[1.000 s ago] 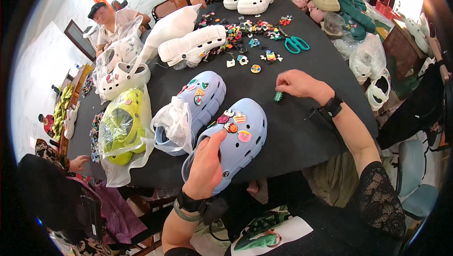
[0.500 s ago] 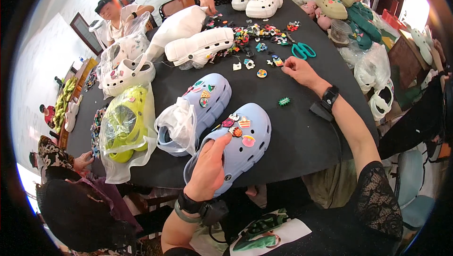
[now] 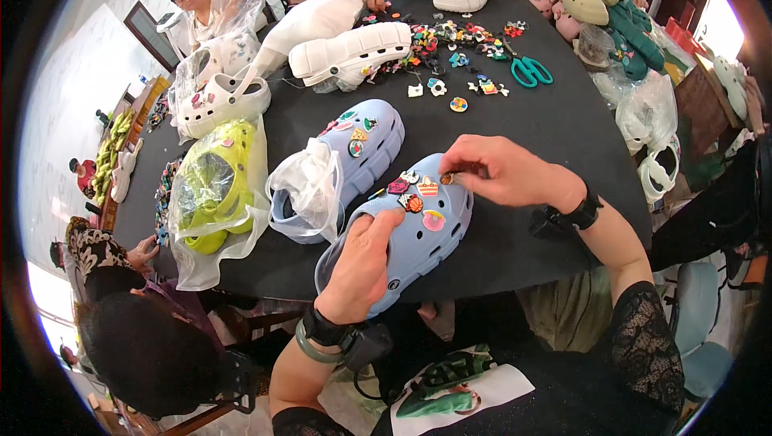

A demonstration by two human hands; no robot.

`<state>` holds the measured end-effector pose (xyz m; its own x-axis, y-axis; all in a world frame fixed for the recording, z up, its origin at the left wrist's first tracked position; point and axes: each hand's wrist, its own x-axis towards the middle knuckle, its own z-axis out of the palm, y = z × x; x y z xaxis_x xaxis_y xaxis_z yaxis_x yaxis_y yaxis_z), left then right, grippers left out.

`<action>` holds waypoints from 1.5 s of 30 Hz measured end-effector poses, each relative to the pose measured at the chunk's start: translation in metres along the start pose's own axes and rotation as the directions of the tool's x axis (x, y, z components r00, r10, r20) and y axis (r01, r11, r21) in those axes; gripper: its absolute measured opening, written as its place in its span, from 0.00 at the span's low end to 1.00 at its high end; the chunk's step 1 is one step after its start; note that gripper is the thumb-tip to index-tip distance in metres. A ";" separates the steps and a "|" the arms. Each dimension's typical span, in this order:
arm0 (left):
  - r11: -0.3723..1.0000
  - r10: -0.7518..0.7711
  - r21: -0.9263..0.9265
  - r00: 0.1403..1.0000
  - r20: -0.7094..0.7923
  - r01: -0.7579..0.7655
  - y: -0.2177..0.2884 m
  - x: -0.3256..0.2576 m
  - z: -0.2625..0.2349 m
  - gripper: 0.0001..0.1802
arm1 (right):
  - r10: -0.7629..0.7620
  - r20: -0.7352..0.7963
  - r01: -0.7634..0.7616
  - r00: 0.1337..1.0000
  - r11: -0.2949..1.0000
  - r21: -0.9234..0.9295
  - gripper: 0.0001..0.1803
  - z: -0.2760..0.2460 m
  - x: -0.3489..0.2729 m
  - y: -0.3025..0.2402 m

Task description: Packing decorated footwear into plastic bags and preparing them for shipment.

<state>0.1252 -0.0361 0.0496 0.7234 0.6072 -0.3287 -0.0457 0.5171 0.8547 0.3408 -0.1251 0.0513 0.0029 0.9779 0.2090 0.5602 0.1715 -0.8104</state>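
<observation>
A light blue clog (image 3: 418,231) with several small charms on its top lies near the front edge of the black table (image 3: 555,138). My left hand (image 3: 366,267) grips its heel end from below. My right hand (image 3: 498,170) rests over its toe end, with the fingertips pinching a small brown charm (image 3: 447,178) against the upper. A second light blue clog (image 3: 354,146) with charms lies just to the left, a clear plastic bag (image 3: 301,187) stuffed in its opening.
A pile of loose charms (image 3: 442,42) and teal scissors (image 3: 531,70) lie mid-table. White clogs (image 3: 350,50), bagged yellow-green clogs (image 3: 213,187) and more bagged shoes ring the table. Other people sit at the far left, far side and near left.
My right hand came back from the charm pile at mid-table to the near clog's toe, now holding a small charm. The left hand stayed on the heel.
</observation>
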 end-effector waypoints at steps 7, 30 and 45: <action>0.998 -0.037 0.043 0.998 0.058 0.035 -0.001 0.003 -0.006 0.14 | -0.081 0.078 0.076 0.994 0.995 0.064 0.09 0.002 -0.004 0.006; 0.867 0.212 0.416 0.959 0.189 -0.274 -0.040 -0.036 0.011 0.16 | -0.037 -0.002 0.036 0.999 0.982 -0.185 0.32 0.006 -0.018 -0.020; 0.649 0.414 0.552 0.852 0.321 -0.523 -0.041 -0.039 0.012 0.15 | -0.178 -0.123 0.161 0.976 0.978 -0.133 0.30 0.030 -0.020 -0.018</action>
<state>0.1067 -0.0880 0.0326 0.8186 0.5374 0.2028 -0.0281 -0.3152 0.9486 0.3058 -0.1442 0.0450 0.0055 0.9096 0.4155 0.6587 0.3093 -0.6859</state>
